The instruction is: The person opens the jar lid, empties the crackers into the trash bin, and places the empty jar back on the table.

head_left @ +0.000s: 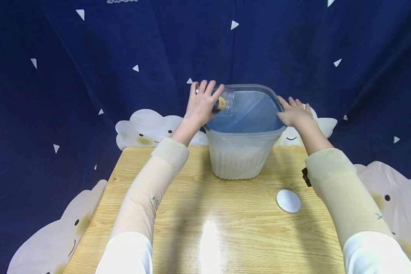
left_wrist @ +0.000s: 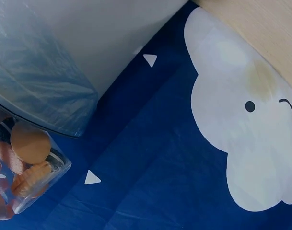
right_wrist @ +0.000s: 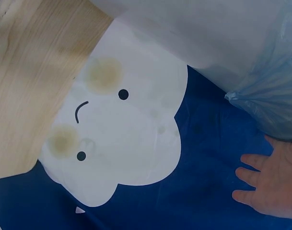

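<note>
My left hand [head_left: 205,99] grips a clear plastic jar [head_left: 228,99] with cookie pictures on it. Lying on its side, the jar points its mouth inward over the left rim of a bin [head_left: 239,154]. In the left wrist view the base of the jar [left_wrist: 33,160] shows beside the bin, with fingertips against it. A bluish plastic bag [head_left: 257,110] lines the bin. At the bin's right rim rests my right hand [head_left: 294,112]; in the right wrist view its fingers [right_wrist: 249,176] are straight and spread. The jar's contents cannot be made out.
A round white lid [head_left: 288,201] lies on the wooden table [head_left: 178,213], right of the bin. Behind hangs a dark blue curtain [head_left: 150,45] with white triangles. White cloud shapes [head_left: 147,129] with faces border the table.
</note>
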Tool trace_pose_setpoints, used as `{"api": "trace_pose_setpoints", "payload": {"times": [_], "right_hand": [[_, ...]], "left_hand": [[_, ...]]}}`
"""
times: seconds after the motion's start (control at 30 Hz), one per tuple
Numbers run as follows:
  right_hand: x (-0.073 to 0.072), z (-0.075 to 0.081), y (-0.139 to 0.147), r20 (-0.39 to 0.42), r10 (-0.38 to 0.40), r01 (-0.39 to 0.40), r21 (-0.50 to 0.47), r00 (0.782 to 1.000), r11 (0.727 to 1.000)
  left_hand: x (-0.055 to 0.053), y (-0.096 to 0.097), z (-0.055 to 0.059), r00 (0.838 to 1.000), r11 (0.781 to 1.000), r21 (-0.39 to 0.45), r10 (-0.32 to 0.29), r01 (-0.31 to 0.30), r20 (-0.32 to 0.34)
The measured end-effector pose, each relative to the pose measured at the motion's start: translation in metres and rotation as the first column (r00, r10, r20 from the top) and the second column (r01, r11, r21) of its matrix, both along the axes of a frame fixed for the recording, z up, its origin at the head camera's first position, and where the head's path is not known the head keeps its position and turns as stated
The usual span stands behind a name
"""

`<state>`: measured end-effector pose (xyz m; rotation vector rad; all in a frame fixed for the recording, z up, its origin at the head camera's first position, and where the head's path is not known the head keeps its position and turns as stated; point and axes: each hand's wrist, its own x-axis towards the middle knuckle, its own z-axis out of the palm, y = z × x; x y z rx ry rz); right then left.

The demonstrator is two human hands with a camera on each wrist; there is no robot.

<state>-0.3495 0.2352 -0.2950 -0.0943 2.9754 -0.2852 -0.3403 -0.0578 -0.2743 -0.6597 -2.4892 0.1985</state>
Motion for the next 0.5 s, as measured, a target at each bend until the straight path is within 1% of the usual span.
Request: {"api": "trace_pose_setpoints", "payload": {"times": [0.13, 0.23, 0.37, 0.5], "right_hand": [[0.0008, -0.0001, -0.0004, 0.003, -0.001, 0.001, -0.007, 1.000, 1.000], [0.0012, -0.0002, 0.0001, 0.001, -0.001, 0.001, -0.009, 1.000, 1.000], [0.0008, 0.0001, 0.0007, 0.002, 0.002, -0.002, -0.012, 1.000, 1.000], [0.0004, 0.0002, 0.0002, 0.007, 0.001, -0.001, -0.007, 1.000, 1.000]], "left_hand": [[0.0008, 0.0003, 0.0006, 1.000, 1.000, -0.019, 0.002, -0.002, -0.001], [0.0009, 0.0007, 0.0006, 1.000, 0.999, -0.054, 0.003, -0.003, -0.010], [-0.0003, 0.0013, -0.0005, 1.000, 0.996, -0.095, -0.006, 0.003, -0.029], [-0.0022, 0.0017, -0.0017, 0.999, 0.994, -0.111, -0.023, 0.019, -0.038]]}}
